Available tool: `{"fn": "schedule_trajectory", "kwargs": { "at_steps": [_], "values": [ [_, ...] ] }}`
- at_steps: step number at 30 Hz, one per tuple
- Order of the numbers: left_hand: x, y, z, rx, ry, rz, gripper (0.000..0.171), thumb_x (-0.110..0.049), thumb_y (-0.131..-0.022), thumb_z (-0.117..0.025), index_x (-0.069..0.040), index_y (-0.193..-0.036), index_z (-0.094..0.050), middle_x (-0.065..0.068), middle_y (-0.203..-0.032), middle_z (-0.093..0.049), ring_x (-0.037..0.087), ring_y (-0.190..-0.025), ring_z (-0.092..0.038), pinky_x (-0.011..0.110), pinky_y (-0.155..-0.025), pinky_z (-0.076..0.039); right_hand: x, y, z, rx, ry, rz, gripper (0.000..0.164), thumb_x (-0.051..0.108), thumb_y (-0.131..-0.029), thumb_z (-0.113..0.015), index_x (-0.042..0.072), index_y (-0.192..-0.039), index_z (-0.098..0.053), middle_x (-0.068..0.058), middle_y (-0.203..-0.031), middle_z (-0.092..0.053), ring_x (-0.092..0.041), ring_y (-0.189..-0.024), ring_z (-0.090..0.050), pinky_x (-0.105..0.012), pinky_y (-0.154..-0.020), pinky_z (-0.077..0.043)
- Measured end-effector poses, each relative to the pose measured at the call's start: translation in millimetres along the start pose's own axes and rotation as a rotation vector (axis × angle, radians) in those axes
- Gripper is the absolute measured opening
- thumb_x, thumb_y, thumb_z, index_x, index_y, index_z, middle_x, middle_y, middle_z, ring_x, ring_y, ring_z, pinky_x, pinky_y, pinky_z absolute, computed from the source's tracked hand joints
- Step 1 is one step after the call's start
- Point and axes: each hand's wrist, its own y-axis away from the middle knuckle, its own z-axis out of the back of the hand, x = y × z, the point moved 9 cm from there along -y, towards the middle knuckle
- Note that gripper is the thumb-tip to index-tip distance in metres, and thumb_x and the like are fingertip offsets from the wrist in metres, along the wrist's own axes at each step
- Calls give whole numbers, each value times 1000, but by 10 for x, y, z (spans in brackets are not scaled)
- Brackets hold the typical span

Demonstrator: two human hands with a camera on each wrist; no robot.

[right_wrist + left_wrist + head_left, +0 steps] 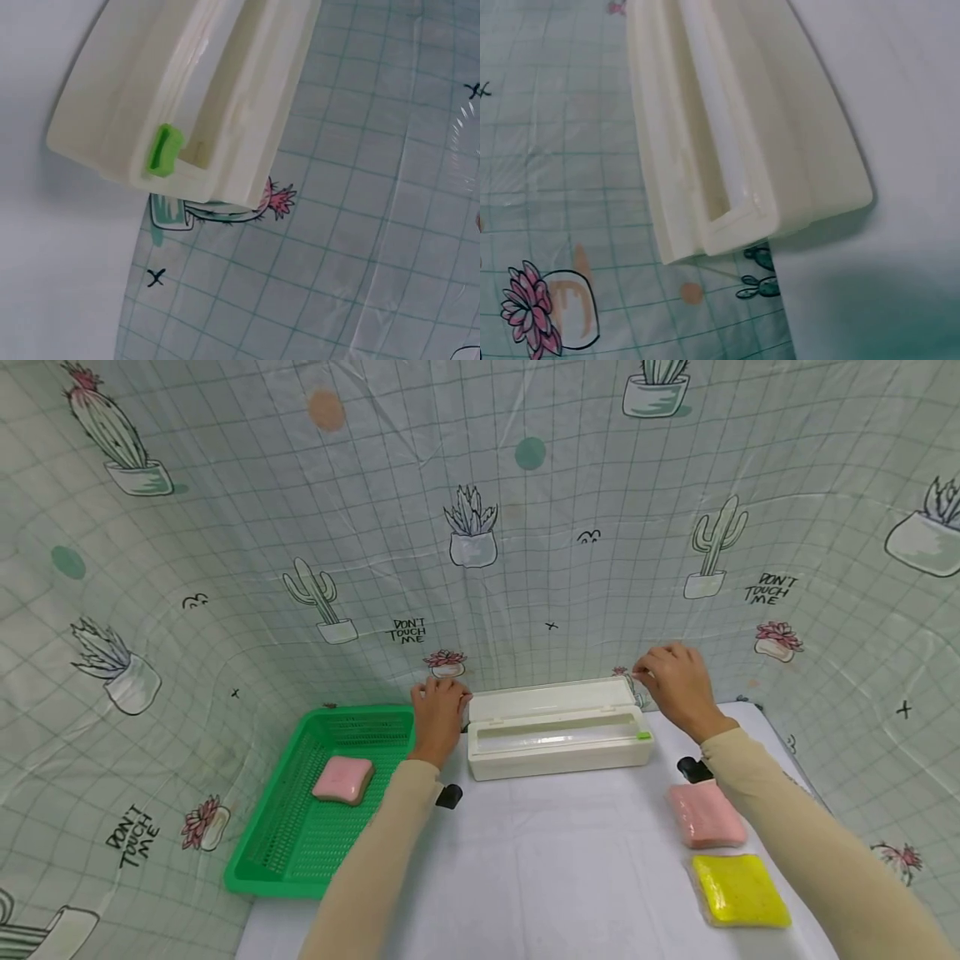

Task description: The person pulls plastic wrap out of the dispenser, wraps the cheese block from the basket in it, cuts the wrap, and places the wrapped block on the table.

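A white cling film dispenser (562, 760) lies on the table with its lid (551, 697) raised at the back. Through its long slot shows a pale film roll (558, 737); a green slider (164, 151) sits at the right end. Beyond the left end, my left hand (438, 714) pinches with thumb and fingertips at the film's edge. Off the right end, my right hand (678, 689) is raised in a similar pinch. Clear cling film (461, 146) shows only as faint wrinkles in the right wrist view. Both hands are mostly outside their wrist views.
A green basket (262, 827) with a pink sponge (341, 778) inside stands on the left. At the right, a pink sponge (705, 817) and a yellow sponge (738, 892) in shiny clear wrap lie near my right sleeve. A patterned curtain (525, 593) hangs right behind the dispenser.
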Motion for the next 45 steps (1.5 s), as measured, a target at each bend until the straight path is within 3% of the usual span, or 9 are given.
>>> {"fn": "schedule_trajectory", "kwargs": {
  "at_steps": [16, 32, 45],
  "values": [
    [5, -191, 327, -69, -24, -24, 24, -28, -108, -58, -12, -110, -76, 8, -113, -69, 31, -112, -57, 53, -102, -40, 46, -233, 303, -79, 10, 30, 9, 0, -88, -82, 0, -93, -74, -16, -93, -72, -41, -102, -60, -62, -91, -47],
    [17, -361, 637, -142, 41, -49, 22, -26, -106, -62, -11, -107, -77, 8, -114, -70, 31, -114, -57, 53, -100, -38, 75, -470, 540, -118, 21, 38, 8, 2, -91, -80, -2, -92, -74, -17, -92, -72, -42, -101, -60, -62, -90, -45],
    [2, -524, 876, -162, -22, -67, 20, -25, -106, -62, -11, -108, -77, 7, -112, -69, 31, -113, -56, 53, -102, -39, 73, -638, 713, -152, 27, 28, 9, 4, -92, -79, -2, -94, -73, -19, -94, -72, -43, -99, -57, -62, -92, -43]
  ]
}}
